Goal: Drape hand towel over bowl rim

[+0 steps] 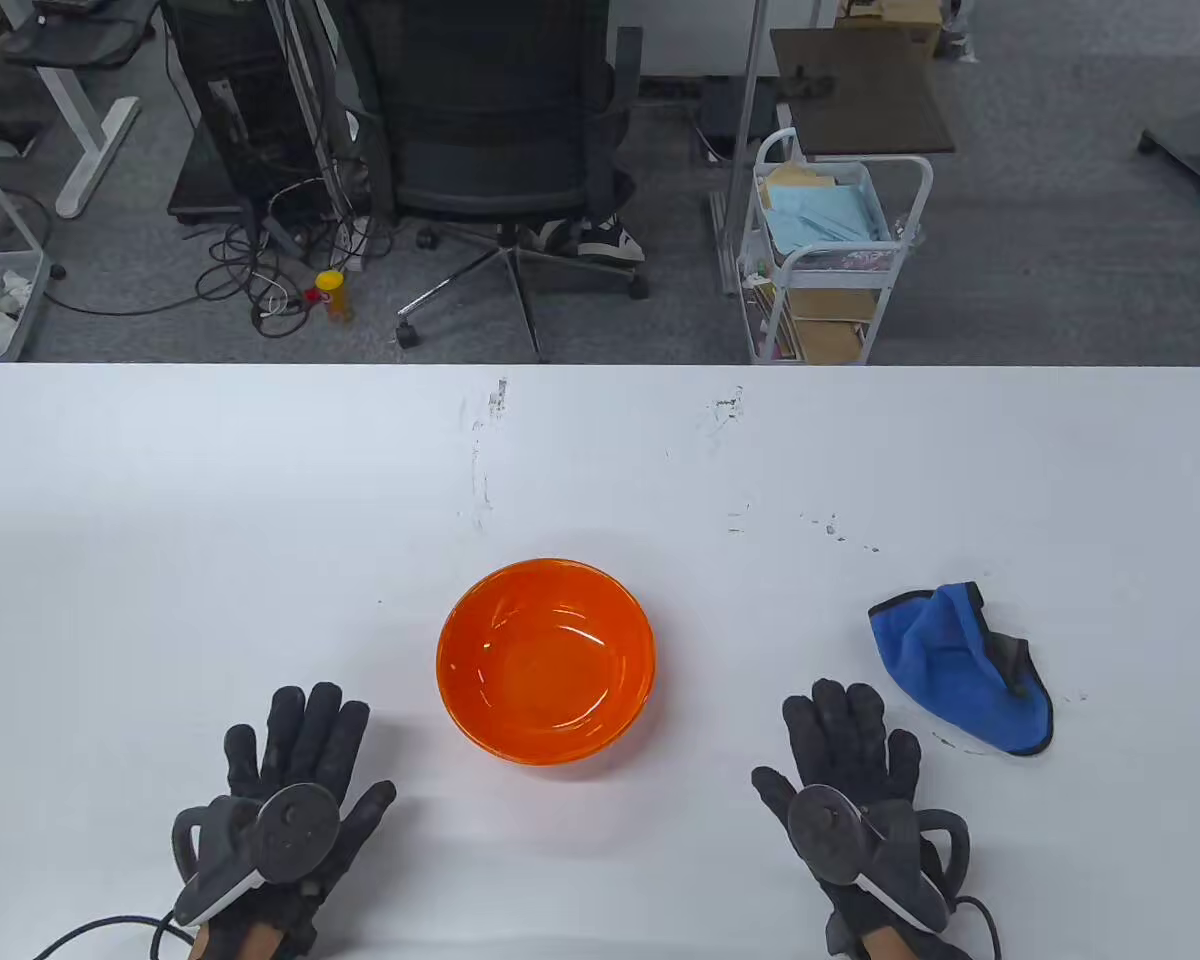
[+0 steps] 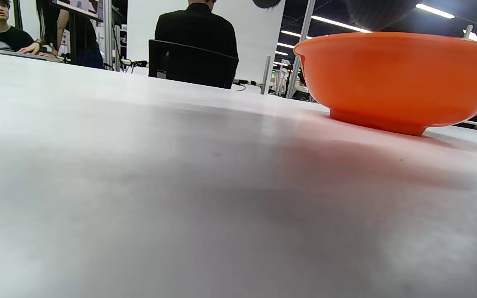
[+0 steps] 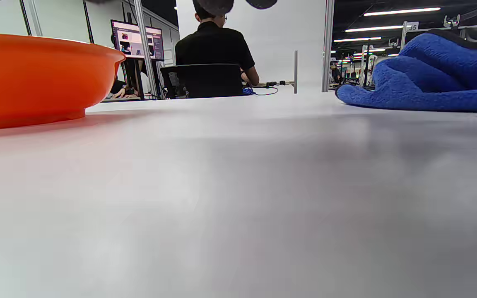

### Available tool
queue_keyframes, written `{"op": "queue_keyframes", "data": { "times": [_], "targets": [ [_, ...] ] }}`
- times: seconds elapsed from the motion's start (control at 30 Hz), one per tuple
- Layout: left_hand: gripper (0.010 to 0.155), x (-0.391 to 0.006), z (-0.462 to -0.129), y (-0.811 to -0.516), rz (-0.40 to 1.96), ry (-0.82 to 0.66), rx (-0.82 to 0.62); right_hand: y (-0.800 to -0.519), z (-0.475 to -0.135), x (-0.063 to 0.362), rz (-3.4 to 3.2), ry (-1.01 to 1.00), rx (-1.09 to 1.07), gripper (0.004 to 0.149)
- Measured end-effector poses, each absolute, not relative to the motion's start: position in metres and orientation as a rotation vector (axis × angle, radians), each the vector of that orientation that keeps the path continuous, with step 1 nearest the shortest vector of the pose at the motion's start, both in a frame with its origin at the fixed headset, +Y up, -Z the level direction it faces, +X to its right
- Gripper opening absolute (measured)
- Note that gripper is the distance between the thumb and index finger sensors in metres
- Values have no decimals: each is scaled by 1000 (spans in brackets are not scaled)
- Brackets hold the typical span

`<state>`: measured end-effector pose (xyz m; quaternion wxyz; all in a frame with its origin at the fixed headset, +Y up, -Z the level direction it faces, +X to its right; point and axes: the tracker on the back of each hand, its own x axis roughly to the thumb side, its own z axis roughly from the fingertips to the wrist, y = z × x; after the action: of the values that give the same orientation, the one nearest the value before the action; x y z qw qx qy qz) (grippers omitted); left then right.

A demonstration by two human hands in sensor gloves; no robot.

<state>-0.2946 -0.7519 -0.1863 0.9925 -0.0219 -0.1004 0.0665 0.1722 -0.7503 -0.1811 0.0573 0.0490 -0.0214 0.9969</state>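
While both hands lie flat, holding nothing | right hand [image 1: 850, 790] should pinch towel [image 1: 965, 668] by one edge | lift clear, lower across bowl [image 1: 546, 660] rim

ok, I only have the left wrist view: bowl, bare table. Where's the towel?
Observer: The towel lies crumpled on the table, right of the bowl, apart from it.
Operator: Either hand on it?
Observer: No. The right hand rests flat on the table just short of it, fingers spread.
Operator: And the left hand?
Observer: The left hand lies flat too, left of the bowl, touching nothing else.
Operator: Anything in the bowl?
Observer: Nothing; it's empty.
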Motion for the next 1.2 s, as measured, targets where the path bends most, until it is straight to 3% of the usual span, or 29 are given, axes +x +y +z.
{"op": "queue_keyframes", "data": {
  "times": [0.9, 1.2],
  "targets": [
    [76, -296, -188, -753, 146, -198, -51, -748, -180, 172, 3004, -55, 159, 74],
    [76, -297, -190, -754, 162, -195, -75, -720, -172, 174, 2962, -280, 160, 74]
  ]
}}
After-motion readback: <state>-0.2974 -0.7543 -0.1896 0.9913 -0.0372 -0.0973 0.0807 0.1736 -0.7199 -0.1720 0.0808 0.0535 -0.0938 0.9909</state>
